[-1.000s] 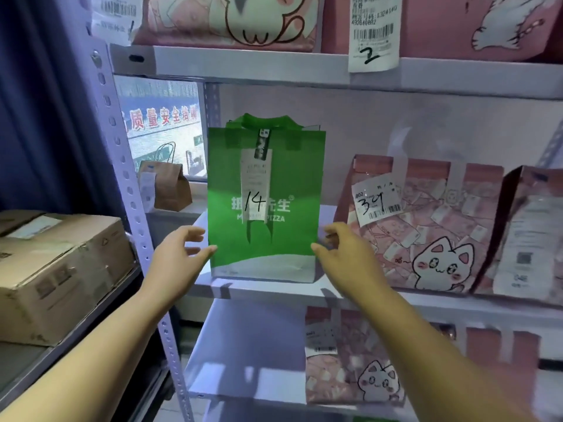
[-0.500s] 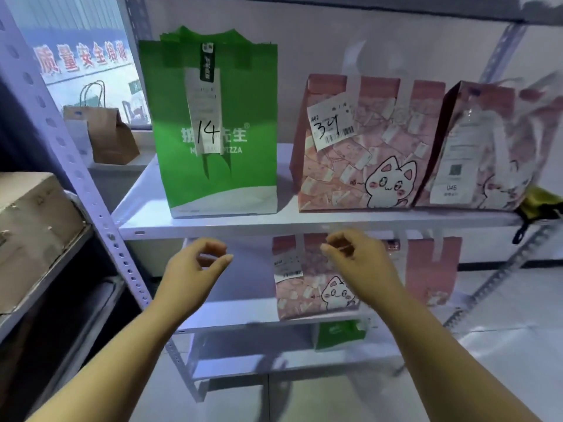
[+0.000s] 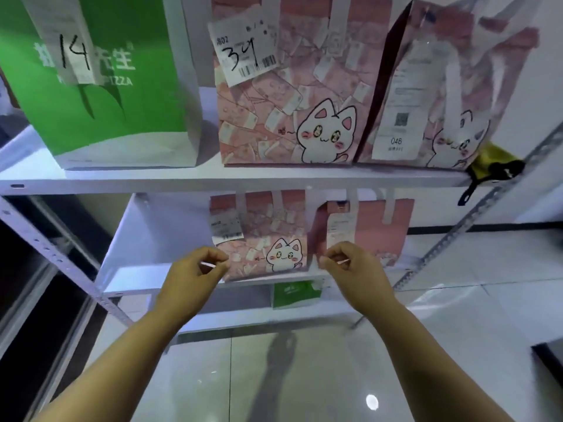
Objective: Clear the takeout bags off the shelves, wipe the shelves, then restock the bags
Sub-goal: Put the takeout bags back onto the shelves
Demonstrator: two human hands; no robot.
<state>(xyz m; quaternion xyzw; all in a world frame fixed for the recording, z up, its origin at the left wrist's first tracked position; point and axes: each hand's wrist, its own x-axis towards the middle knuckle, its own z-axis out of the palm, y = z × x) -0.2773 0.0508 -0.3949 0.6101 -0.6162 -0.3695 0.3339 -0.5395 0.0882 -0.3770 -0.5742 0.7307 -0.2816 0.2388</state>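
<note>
Left hand (image 3: 195,271) and right hand (image 3: 355,266) hovering at frame centre, fingers loosely curling, gripping nothing, flanking pink cat bag (image 3: 265,239) standing on lower shelf (image 3: 146,239).

Risks:
- side squeeze creasing thin paper walls
- receipt (image 3: 225,223) tearing off
- neighbouring pink bag (image 3: 377,229), just right, tipping

Bags looking boxy, matte; shelf looking smooth, white.

You stood on glossy pale floor tiles (image 3: 335,376), with one lamp glare spot (image 3: 372,402) on them. White wall (image 3: 543,102) at right, dark skirting strip (image 3: 493,227) along its base. Perforated grey shelf upright (image 3: 451,238) ran diagonally across it. Far left was dark.
</note>
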